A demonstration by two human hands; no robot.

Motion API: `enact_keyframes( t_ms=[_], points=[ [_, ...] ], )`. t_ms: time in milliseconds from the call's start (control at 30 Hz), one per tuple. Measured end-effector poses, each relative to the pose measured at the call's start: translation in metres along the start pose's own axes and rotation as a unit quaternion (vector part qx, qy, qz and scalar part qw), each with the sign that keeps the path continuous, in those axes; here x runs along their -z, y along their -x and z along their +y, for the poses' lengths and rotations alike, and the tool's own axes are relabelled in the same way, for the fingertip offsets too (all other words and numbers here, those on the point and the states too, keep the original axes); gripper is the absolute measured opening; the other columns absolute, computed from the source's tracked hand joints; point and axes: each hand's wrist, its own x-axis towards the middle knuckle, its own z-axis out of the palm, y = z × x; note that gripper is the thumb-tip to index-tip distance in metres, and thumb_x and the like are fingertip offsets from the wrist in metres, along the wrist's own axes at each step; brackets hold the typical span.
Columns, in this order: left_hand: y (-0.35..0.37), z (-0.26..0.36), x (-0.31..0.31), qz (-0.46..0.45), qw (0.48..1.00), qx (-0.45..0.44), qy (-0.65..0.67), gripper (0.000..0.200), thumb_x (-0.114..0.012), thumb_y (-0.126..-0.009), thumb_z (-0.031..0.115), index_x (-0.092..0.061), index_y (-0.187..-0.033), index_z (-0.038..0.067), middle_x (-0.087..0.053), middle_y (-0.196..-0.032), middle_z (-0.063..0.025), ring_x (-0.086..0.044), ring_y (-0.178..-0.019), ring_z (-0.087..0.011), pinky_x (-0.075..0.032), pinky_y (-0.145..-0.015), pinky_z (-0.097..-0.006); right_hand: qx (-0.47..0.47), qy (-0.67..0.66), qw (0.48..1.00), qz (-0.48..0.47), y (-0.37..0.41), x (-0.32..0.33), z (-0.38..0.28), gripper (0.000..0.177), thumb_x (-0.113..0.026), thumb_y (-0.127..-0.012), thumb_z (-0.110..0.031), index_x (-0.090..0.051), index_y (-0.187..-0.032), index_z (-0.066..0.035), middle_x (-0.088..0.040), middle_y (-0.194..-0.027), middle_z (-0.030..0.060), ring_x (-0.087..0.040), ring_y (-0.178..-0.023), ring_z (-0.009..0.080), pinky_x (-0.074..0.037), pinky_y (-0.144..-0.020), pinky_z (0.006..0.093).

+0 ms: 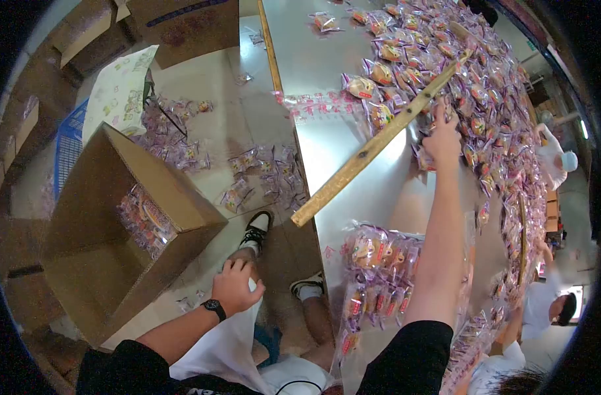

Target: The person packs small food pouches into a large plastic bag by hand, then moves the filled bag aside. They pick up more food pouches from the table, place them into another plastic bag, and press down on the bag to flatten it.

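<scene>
My right hand (443,137) reaches over the metal table (336,155), its fingers stretched out and apart at the edge of a heap of wrapped snack packets (481,95). A single packet (424,158) lies by its palm. Close beside the hand, a long wooden stick (366,155) runs diagonally across the table and past its edge. My left hand (236,288), a watch on its wrist, is low over my leg with its fingers curled round white cloth (211,352). Below my right forearm, a clear plastic bag (379,266) contains several packets in rows.
An open cardboard box (175,187) with packets inside stands at left, before a blue crate (70,148). Loose packets (267,171) lie on the floor by the table. More cartons (192,29) stand behind. People in white (540,306) are along the table's far right side.
</scene>
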Motion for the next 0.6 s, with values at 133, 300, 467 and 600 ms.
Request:
enact_keyframes(
  t_ms=[133, 300, 467, 600],
  points=[
    [-0.004, 0.002, 0.007, -0.015, 1.0, 0.019, 0.013, 0.051, -0.068, -0.086, 0.04, -0.067, -0.121, 0.003, -0.063, -0.125, -0.0179, -0.057, -0.12, -0.04, -0.054, -0.092, -0.0588, -0.013, -0.028, 0.998, -0.058, -0.029, -0.032, 0.031, 0.098, -0.075, -0.076, -0.025, -0.032, -0.164, -0.032, -0.036, -0.158, 0.0222, -0.057, -0.126, 0.0544, -0.053, -0.103, 0.0581],
    [-0.008, -0.007, 0.004, 0.019, 1.0, -0.004, -0.017, 0.052, -0.066, -0.085, 0.041, -0.069, -0.123, 0.005, -0.066, -0.121, -0.013, -0.06, -0.118, -0.0359, -0.058, -0.086, -0.0513, 0.021, -0.05, 0.996, -0.065, -0.039, -0.041, 0.041, 0.089, -0.069, -0.082, -0.034, -0.034, -0.164, -0.027, -0.021, -0.173, 0.0163, -0.056, -0.131, 0.054, -0.05, -0.108, 0.0575],
    [-0.006, -0.001, 0.008, -0.008, 1.0, -0.004, -0.024, 0.052, -0.067, -0.085, 0.041, -0.069, -0.123, 0.005, -0.067, -0.121, -0.0123, -0.061, -0.119, -0.0364, -0.058, -0.088, -0.0507, 0.111, -0.007, 0.99, -0.083, -0.041, -0.026, 0.042, 0.087, -0.075, -0.075, -0.018, -0.043, -0.155, -0.016, -0.019, -0.175, 0.0033, -0.063, -0.123, 0.0467, -0.056, -0.101, 0.0536],
    [-0.007, -0.002, 0.003, 0.01, 1.0, -0.022, -0.018, 0.05, -0.067, -0.085, 0.041, -0.07, -0.12, 0.005, -0.067, -0.122, -0.0122, -0.061, -0.119, -0.0362, -0.058, -0.089, -0.0504, 0.141, 0.036, 0.985, -0.088, -0.044, -0.004, 0.03, 0.097, -0.077, -0.067, -0.013, -0.045, -0.158, -0.015, -0.017, -0.175, 0.0095, -0.062, -0.126, 0.0443, -0.055, -0.103, 0.0505]
  ],
)
